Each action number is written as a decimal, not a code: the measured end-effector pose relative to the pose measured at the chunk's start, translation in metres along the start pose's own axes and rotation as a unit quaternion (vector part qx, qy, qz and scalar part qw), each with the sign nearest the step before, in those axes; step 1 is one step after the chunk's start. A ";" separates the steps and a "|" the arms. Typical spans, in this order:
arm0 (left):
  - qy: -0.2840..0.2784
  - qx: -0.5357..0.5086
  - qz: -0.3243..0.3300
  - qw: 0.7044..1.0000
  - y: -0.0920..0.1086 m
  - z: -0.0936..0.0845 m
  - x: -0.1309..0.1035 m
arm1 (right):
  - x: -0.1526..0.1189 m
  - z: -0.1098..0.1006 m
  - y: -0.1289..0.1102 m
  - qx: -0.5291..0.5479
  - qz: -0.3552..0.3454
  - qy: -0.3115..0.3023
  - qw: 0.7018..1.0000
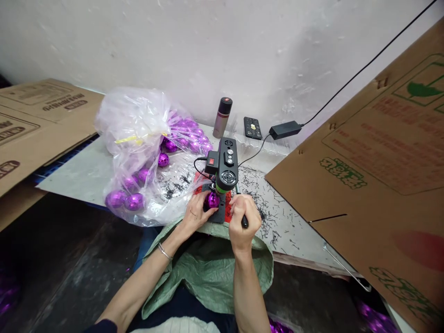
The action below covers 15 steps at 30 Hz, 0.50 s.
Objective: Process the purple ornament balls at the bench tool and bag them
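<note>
A small black machine (pixel 228 162) with a red switch stands on the table, its lever reaching toward the front right. My right hand (pixel 243 219) is wrapped round the lever's black handle (pixel 245 222). Under the machine's head sits a shiny purple ball (pixel 212 200), held between the thumb and fingers of my left hand (pixel 196 213). To the left, a clear plastic bag (pixel 138 120) lies partly open with several purple balls (pixel 163 159) in it.
A spray can (pixel 223 117), a phone (pixel 252 128) and a black power adapter (pixel 285 130) are by the wall. Cardboard boxes (pixel 367 171) flank the table (pixel 277 217), where black scraps lie scattered. A green sack (pixel 204 273) hangs at the front edge.
</note>
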<state>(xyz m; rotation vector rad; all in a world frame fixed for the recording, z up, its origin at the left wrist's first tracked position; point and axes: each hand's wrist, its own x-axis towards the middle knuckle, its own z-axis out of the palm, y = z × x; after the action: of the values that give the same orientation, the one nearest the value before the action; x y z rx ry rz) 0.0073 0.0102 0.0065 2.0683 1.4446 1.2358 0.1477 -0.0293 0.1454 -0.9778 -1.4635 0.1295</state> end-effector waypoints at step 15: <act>-0.005 -0.074 -0.001 0.997 -0.017 0.017 -0.001 | -0.025 0.006 0.017 -0.017 -0.030 0.023 0.999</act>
<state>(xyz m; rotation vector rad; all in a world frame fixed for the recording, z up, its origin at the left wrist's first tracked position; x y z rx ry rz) 0.0104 0.0205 -0.0151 1.9721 1.3095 1.2893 0.1461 -0.0306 0.1145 -0.9576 -1.4546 0.0384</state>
